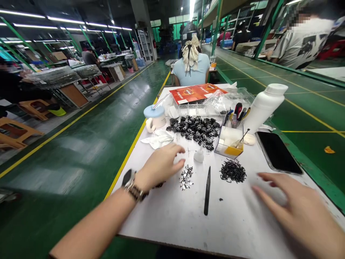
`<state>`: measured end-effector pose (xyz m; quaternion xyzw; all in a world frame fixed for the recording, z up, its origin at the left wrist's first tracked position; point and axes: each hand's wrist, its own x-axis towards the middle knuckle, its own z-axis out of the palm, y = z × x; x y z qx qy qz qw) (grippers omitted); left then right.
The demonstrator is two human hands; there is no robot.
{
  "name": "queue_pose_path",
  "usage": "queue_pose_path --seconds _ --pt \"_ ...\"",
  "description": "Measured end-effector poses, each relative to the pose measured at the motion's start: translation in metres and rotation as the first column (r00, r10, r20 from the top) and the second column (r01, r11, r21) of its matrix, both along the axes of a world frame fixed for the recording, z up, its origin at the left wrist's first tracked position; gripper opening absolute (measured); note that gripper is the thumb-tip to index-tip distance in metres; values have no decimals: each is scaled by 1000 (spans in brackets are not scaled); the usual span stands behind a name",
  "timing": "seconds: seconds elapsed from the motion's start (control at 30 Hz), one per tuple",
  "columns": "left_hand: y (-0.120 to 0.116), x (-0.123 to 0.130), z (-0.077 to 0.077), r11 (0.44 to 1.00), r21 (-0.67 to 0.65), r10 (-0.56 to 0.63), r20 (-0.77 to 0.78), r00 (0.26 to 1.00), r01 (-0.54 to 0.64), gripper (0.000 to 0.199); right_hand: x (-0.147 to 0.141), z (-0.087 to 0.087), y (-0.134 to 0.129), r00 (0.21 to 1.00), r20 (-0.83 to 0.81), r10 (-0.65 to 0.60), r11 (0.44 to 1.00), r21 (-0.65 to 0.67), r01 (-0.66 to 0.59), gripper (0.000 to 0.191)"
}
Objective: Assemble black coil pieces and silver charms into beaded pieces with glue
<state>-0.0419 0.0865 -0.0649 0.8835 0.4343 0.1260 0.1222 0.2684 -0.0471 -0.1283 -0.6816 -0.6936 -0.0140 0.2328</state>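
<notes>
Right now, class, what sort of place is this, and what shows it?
Probably a factory assembly workshop: a heap of small black parts and tweezers lie on the worktable, and yellow lines mark the green floor.

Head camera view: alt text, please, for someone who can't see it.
The open left hand is beside small silvery parts and the open right hand near small black pieces, at a white worktable. Black tweezers lie between the two piles.

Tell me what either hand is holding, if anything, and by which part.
Nothing that shows: the left hand is open near the small metal pieces, the right hand open; the black tweezers lie untouched between them.
</notes>
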Motion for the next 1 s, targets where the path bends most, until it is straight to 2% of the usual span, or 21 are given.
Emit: queue_pose_path --seconds 0.07,0.17,0.27,0.37,0.5,0.57,0.63,0.77,0.87,0.93,1.0 --pt "41 15 -7 999 37 -34 -46 998 35 20 -32 7 20 990 -3 141 989 -44 -141 31" --pt "88 38 -25 992 94 -75 -116 990 86 22 -71 25 46 970 -21 243 958 -149 -244 30" --pt "108 49 -41 986 116 -98 -164 982 118 15 -91 40 64 965 3 262 931 -264 -252 30" --pt "107 48 -49 986 106 -111 -157 981 129 18 -94 46 75 967 0 253 920 -310 -241 29" --pt "90 34 -47 988 38 -146 -91 985 150 13 -92 41 86 979 -42 199 922 -330 -202 31" --pt "77 25 -42 989 1 -145 -26 989 145 5 -93 36 91 983 -76 166 921 -344 -182 36" --pt "62 15 -35 993 -29 -113 60 992 114 9 -95 31 97 986 -101 134 921 -354 -162 43" --pt "21 -7 -15 993 -111 -4 239 971 31 13 -100 21 107 985 -137 105 923 -356 -148 49" --pt "-19 -19 -6 977 -212 78 339 937 -4 15 -101 15 114 978 -181 105 924 -346 -163 41" --pt "-44 -21 -6 894 -444 218 562 798 69 18 -101 11 118 969 -215 119 926 -328 -186 30" --pt "-66 -19 -11 790 -579 348 695 629 203 25 -100 10 120 957 -252 140 932 -293 -214 26"
